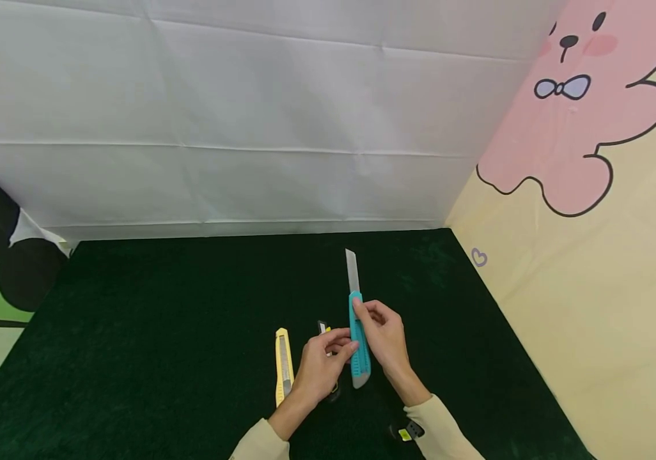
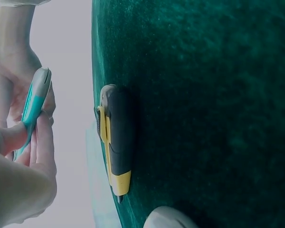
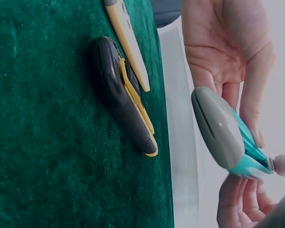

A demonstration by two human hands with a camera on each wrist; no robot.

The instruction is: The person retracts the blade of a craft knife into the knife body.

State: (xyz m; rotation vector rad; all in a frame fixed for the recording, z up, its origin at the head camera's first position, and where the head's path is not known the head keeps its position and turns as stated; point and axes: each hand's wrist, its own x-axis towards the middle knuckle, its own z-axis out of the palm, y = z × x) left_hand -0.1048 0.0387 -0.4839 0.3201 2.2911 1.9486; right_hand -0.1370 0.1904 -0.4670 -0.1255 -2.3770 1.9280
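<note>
A teal snap-off utility knife (image 1: 359, 367) with a grey end cap is held upright above the cloth, its long blade (image 1: 352, 271) extended. My right hand (image 1: 387, 338) grips the upper part of the handle; in the right wrist view its thumb (image 3: 284, 165) presses at the slider. Lower down, my left hand (image 1: 318, 367) pinches the handle between thumb and fingers. Beneath the hands lies a black and yellow utility knife (image 2: 118, 137), mostly hidden by the left hand in the head view. A yellow utility knife (image 1: 284, 367) rests left of the left hand.
Dark green cloth (image 1: 178, 338) covers the table. A white sheet (image 1: 247, 115) hangs behind it, and a cream wall with a pink bear (image 1: 581, 140) stands at the right. A small dark object with a yellow-green label (image 1: 405, 434) is by the right sleeve.
</note>
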